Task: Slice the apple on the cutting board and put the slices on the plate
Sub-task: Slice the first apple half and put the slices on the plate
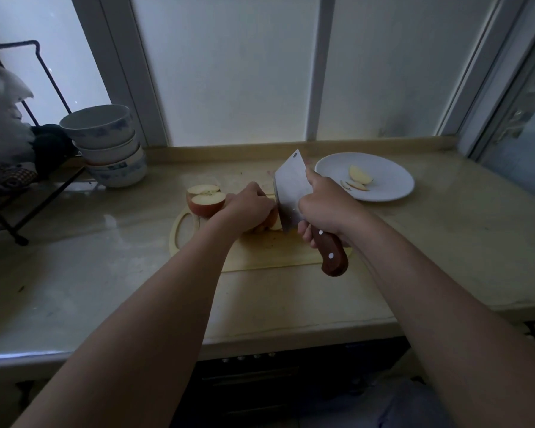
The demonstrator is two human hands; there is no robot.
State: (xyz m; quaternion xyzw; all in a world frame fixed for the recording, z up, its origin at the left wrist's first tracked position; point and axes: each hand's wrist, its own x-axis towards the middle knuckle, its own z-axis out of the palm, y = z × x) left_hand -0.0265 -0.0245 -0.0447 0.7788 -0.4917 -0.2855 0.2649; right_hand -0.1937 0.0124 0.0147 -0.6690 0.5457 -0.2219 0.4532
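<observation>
A pale cutting board (260,254) lies on the counter. My left hand (247,208) presses down on an apple piece (267,225), mostly hidden under the fingers. My right hand (322,202) grips the wooden handle of a cleaver (289,186), whose blade stands upright against the right side of that piece. Two cut apple pieces (205,199) with red skin rest at the board's far left. A white plate (389,171) to the right holds a few apple slices (357,179).
Stacked bowls (108,146) stand at the back left beside a black wire rack (19,186) with cloths. A window sill and frosted panes run behind the counter. The counter's front edge is near me, with a dark appliance below.
</observation>
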